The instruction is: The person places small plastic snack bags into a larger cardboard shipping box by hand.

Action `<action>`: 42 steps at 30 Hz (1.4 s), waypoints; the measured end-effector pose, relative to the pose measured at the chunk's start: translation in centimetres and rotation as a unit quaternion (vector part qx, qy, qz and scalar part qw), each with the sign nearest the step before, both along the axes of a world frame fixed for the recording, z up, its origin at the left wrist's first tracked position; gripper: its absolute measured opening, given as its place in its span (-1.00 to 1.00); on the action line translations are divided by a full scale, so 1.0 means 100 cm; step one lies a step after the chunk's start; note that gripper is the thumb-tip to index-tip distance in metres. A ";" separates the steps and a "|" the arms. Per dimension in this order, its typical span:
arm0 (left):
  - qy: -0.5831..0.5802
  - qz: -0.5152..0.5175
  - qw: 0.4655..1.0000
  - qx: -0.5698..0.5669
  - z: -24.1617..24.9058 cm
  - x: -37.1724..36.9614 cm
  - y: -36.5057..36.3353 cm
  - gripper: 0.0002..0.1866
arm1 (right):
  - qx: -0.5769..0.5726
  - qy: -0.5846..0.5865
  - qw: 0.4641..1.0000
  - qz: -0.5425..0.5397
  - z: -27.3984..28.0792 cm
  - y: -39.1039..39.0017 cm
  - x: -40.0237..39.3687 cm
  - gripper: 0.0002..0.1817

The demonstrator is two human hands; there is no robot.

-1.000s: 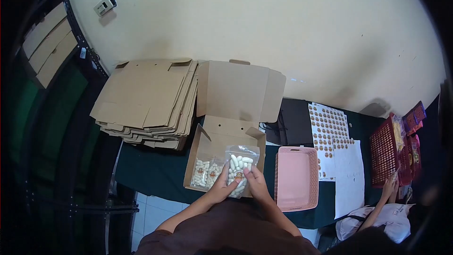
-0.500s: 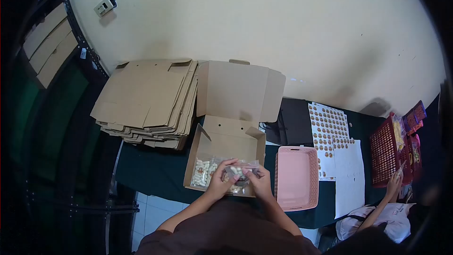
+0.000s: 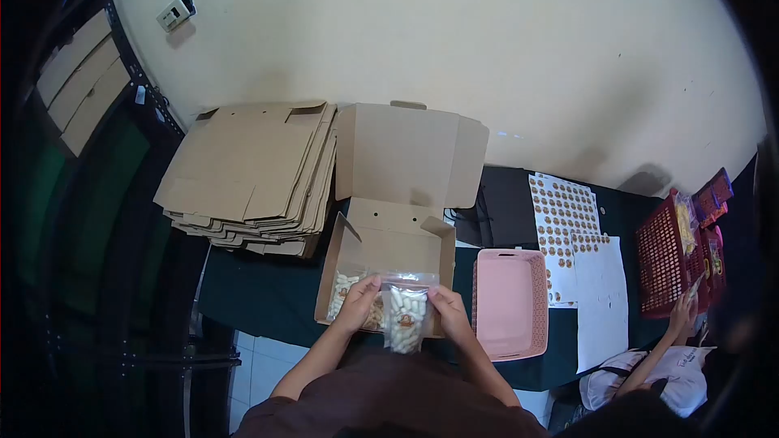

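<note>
A clear zip pouch of white oblong pieces, with a small orange-brown sticker on its front, hangs upright over the near side of an open cardboard box. My left hand pinches the pouch's upper left edge. At its upper right edge, my right hand pinches it too. Inside the box, at the near left, lies another pouch of white pieces, partly covered by my left hand. Some tan pieces show between that hand and the held pouch.
Flattened cardboard boxes are stacked at the left. To the right stand a pink basket, black bags and sticker sheets. Farther right, another person's hand is beside a red basket of packets.
The pouch, earlier bunched and tilted between my hands, now hangs upright with its sticker showing. My hands have moved slightly apart to its two upper edges.
</note>
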State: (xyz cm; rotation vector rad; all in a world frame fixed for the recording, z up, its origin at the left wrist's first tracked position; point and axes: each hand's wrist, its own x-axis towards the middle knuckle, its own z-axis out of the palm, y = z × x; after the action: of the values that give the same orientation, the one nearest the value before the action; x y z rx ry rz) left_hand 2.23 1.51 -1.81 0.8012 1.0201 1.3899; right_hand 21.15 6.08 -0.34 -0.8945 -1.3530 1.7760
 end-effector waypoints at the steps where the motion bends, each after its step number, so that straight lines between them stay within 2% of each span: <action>1: -0.014 -0.002 1.000 0.024 0.004 -0.001 0.001 -0.69 | -0.001 -0.001 1.000 -0.002 -0.001 0.000 -0.001 -0.68; 3: 0.005 0.023 0.999 0.042 0.010 0.002 0.002 -0.68 | 0.039 0.025 0.991 -0.129 0.000 0.002 -0.008 -0.66; 4: 0.024 0.051 0.997 0.061 0.012 0.004 0.002 -0.67 | 0.039 0.025 0.991 -0.129 0.005 0.003 -0.008 -0.66; 5: 0.070 0.033 0.993 0.084 0.014 0.007 0.000 -0.61 | 0.184 -0.077 0.970 -0.138 0.012 0.002 -0.008 -0.67; 6: 0.070 0.034 0.993 0.085 0.012 0.012 -0.001 -0.61 | 0.324 -0.176 0.919 -0.143 0.018 0.002 -0.008 -0.67; 8: 0.166 -0.007 0.979 0.120 0.008 0.027 -0.003 -0.55 | 0.338 -0.196 0.914 -0.109 0.017 -0.002 -0.015 -0.69; 10: 0.151 0.003 0.983 0.105 0.006 0.032 -0.005 -0.54 | 0.381 -0.197 0.898 -0.100 0.025 -0.009 -0.027 -0.65; 11: 0.136 0.011 0.987 0.090 0.004 0.034 -0.006 -0.53 | 0.319 -0.136 0.934 -0.083 0.019 -0.008 -0.026 -0.56; 12: 0.120 0.019 0.990 0.074 0.004 0.036 -0.007 -0.51 | 0.318 -0.136 0.934 -0.084 0.015 -0.007 -0.024 -0.56; 14: 0.104 0.040 0.993 0.047 0.008 0.035 -0.009 -0.59 | 0.399 -0.257 0.874 -0.103 0.011 -0.005 -0.021 -0.56; 15: 0.106 0.049 0.993 0.030 0.009 0.033 -0.012 -0.65 | 0.365 -0.289 0.874 -0.140 0.020 -0.005 -0.023 -0.66; 16: 0.107 0.059 0.992 0.015 0.010 0.032 -0.012 -0.70 | 0.363 -0.292 0.873 -0.144 0.016 -0.002 -0.024 -0.66; 17: 0.128 0.078 0.988 0.030 0.012 0.034 -0.013 -0.80 | 0.238 -0.163 0.948 -0.135 0.008 0.003 -0.024 -0.71; 18: 0.126 0.074 0.989 0.029 0.013 0.034 -0.011 -0.80 | 0.104 -0.028 0.987 -0.121 0.000 0.006 -0.023 -0.76; 19: 0.156 0.070 0.985 0.038 0.013 0.034 -0.010 -0.81 | 0.132 -0.054 0.989 -0.030 -0.004 0.012 -0.014 -0.81; 20: 0.186 0.068 0.979 0.047 0.013 0.033 -0.009 -0.81 | 0.130 -0.055 0.990 -0.030 -0.010 0.010 -0.011 -0.81; 22: 0.169 0.076 0.982 0.043 0.018 0.034 -0.005 -0.81 | -0.037 0.043 0.998 -0.021 -0.009 0.009 -0.011 -0.81; 25: 0.227 0.041 0.972 0.039 0.019 0.032 -0.005 -0.78 | -0.059 0.065 0.996 -0.016 -0.017 0.010 -0.005 -0.84; 29: 0.240 -0.014 0.970 0.048 0.008 0.021 -0.002 -0.74 | -0.061 0.085 0.994 0.011 -0.024 0.015 0.005 -0.80; 31: 0.064 -0.082 0.995 -0.004 0.004 0.016 -0.002 -0.69 | -0.073 0.077 0.994 0.029 -0.021 0.016 0.009 -0.78; 34: 0.075 -0.101 0.992 -0.010 0.002 0.013 -0.001 -0.64 | -0.112 0.091 0.989 0.044 -0.015 0.018 0.013 -0.77; 36: 0.092 -0.067 0.993 -0.006 0.006 0.018 0.000 -0.67 | -0.081 0.073 0.994 0.020 -0.010 0.018 0.007 -0.77; 38: 0.137 -0.032 0.989 -0.050 0.015 0.021 0.002 -0.64 | -0.049 0.055 0.997 -0.003 -0.004 0.018 0.001 -0.78; 39: 0.081 0.003 0.996 -0.034 0.018 0.023 0.005 -0.68 | -0.003 0.021 1.000 0.005 0.000 0.017 -0.002 -0.78; 40: 0.081 0.005 0.996 -0.033 0.018 0.023 0.005 -0.68 | 0.045 -0.012 0.999 0.013 0.002 0.018 -0.005 -0.79; 42: 0.097 0.027 0.995 0.015 0.018 0.021 0.005 -0.73 | 0.065 -0.018 0.998 0.008 0.005 0.020 -0.009 -0.80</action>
State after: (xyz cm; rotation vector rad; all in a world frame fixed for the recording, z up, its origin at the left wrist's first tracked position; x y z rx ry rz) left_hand 4.34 1.97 -0.02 0.9517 1.1795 1.3957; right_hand 20.29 8.07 0.17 -0.8515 -1.4840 1.6705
